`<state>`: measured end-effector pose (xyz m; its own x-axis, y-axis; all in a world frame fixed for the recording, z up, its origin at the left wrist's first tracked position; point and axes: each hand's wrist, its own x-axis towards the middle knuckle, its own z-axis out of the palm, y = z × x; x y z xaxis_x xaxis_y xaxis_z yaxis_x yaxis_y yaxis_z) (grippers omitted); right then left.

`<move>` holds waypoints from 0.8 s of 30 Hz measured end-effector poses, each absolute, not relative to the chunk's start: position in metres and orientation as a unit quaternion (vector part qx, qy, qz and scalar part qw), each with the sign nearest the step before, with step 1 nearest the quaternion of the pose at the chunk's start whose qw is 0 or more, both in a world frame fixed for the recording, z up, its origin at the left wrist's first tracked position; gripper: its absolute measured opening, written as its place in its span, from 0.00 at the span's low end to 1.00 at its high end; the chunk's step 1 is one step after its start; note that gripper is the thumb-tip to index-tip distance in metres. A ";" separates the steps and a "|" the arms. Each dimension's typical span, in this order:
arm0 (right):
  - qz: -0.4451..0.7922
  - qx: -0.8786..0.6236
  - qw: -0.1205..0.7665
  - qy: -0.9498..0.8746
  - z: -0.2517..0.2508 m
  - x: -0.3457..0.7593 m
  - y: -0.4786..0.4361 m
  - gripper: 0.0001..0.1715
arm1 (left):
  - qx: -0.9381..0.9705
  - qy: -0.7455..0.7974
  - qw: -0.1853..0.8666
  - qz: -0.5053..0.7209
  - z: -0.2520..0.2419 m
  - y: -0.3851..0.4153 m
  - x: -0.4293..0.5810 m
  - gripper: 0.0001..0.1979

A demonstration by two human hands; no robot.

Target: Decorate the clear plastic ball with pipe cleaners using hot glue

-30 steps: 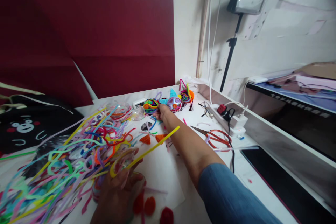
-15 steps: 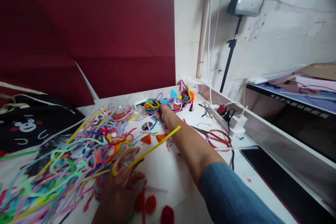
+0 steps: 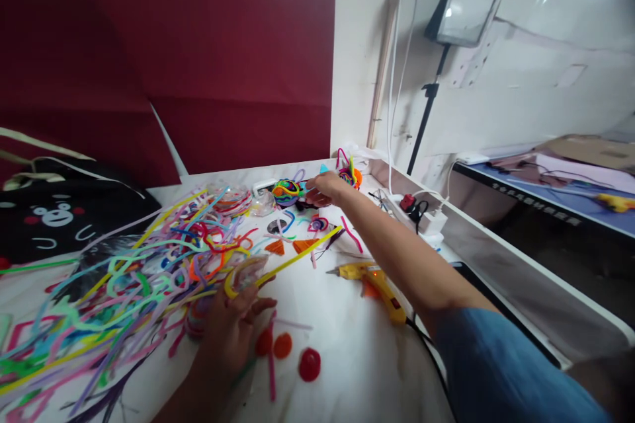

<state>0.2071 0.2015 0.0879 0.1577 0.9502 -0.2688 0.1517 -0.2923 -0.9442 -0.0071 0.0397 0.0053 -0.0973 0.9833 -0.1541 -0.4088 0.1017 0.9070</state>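
At lower centre-left, my left hand (image 3: 238,324) is closed on a yellow pipe cleaner (image 3: 297,256). One end of the pipe cleaner curls around a clear plastic piece (image 3: 249,272) at the fingertips, and the other sticks out to the right. My right hand (image 3: 322,190) reaches to the back of the table among decorated craft pieces. A multicoloured wound piece (image 3: 286,192) lies just left of its bent fingers, and another bright piece (image 3: 351,175) is behind it. Whether those fingers grip anything is hidden. A pink and purple spiral piece (image 3: 318,224) lies below that hand.
A large pile of pipe cleaners (image 3: 143,284) covers the left side. Under my right forearm lies a yellow glue gun (image 3: 374,281) with a black cord. Orange triangles (image 3: 305,246) and a red disc (image 3: 309,364) lie mid-table. A power strip (image 3: 429,225) stands along the right border.
My right forearm has swung right, uncovering the glue gun and covering the scissors. The right hand has moved slightly right, over the pale spiral piece. My left hand keeps hold of the yellow pipe cleaner.
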 end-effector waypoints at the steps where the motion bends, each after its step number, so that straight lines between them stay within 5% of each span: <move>1: 0.466 -0.637 0.416 -0.453 0.094 0.215 0.190 0.05 | 0.326 0.445 0.588 0.591 0.006 0.039 -0.006 0.30; 6: 0.309 -0.643 0.414 -0.566 0.103 0.259 0.119 0.05 | 0.361 0.421 0.574 0.602 0.004 0.039 -0.005 0.26; 11: 0.111 -0.665 0.291 -0.679 0.084 0.284 0.032 0.08 | 0.401 0.402 0.555 0.608 0.000 0.040 -0.006 0.22; 17: 0.067 -0.702 0.086 -0.704 0.032 0.273 -0.041 0.12 | 0.439 0.398 0.531 0.606 0.002 0.039 -0.004 0.27; 24: 0.021 -0.714 0.012 -0.700 0.003 0.253 -0.066 0.11 | 0.471 0.407 0.497 0.605 -0.002 0.040 -0.007 0.29</move>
